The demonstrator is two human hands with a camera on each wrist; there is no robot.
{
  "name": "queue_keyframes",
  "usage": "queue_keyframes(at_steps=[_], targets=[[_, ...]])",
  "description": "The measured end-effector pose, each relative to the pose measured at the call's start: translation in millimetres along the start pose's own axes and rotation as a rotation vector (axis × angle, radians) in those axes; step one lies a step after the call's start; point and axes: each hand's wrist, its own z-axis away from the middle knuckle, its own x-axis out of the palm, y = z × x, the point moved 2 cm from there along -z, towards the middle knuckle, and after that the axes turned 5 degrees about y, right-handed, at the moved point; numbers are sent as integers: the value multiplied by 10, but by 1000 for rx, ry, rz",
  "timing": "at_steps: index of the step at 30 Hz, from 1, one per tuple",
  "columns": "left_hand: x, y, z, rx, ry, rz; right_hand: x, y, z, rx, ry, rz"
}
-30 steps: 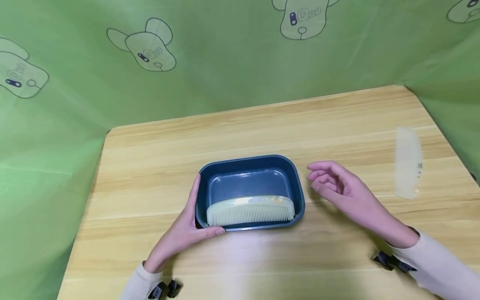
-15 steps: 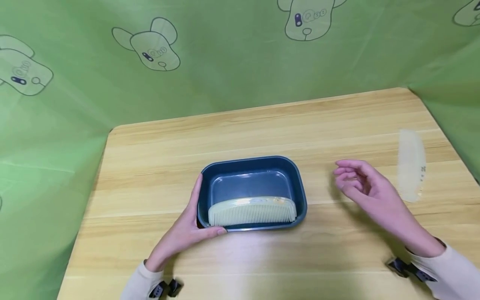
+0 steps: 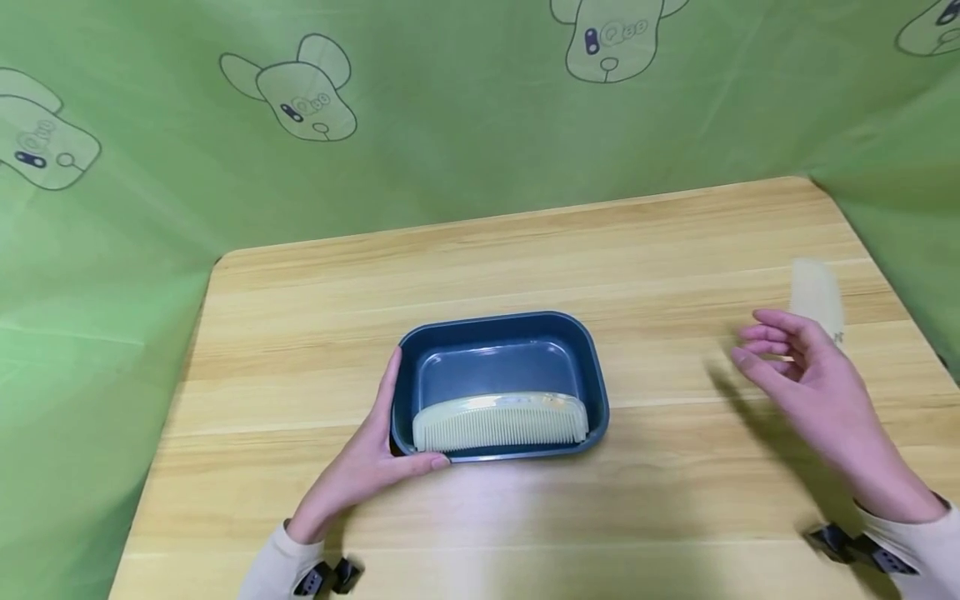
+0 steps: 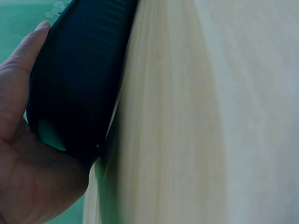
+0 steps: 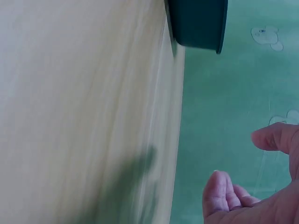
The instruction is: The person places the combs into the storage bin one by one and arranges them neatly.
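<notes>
A dark blue plastic box (image 3: pixel 487 372) with rounded corners sits on the table. My left hand (image 3: pixel 363 454) grips its near left corner, thumb along the front wall and fingers along the left side. In the left wrist view that hand (image 4: pixel 18 116) lies against the box's dark outer wall (image 4: pixel 84 70). Inside, a pale cream comb (image 3: pixel 500 421) leans along the near wall, teeth down. At the right, my right hand (image 3: pixel 821 387) hovers with loosely bent fingers and nothing between them. It covers the lower part of a second whitish comb (image 3: pixel 816 292) lying flat on the table.
The light wood table (image 3: pixel 525 517) has rounded far corners. Green cloth (image 3: pixel 450 158) with printed cartoon heads hangs behind it and along both sides. In the right wrist view, the box (image 5: pixel 198 23) shows at the top.
My right hand has moved right, away from the box and over the lower part of the second comb. The left hand, the box and the comb inside have stayed in place.
</notes>
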Motion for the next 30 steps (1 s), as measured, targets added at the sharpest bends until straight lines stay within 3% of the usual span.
queue_keyframes(at_steps=[7,14,19,25,30], targets=[[-2,-16,4,6,-2,-1,-123,138,-18,67,9,76],[2,-18,3,7,-3,-2,-296,305,-84,102,-106,212],[-14,-18,4,9,-1,-5,-392,393,-119,132,-143,268],[-14,-22,-8,12,-2,-5,-462,462,-154,137,-143,266],[-12,-23,-3,5,-2,-5,-518,550,-175,122,-122,327]])
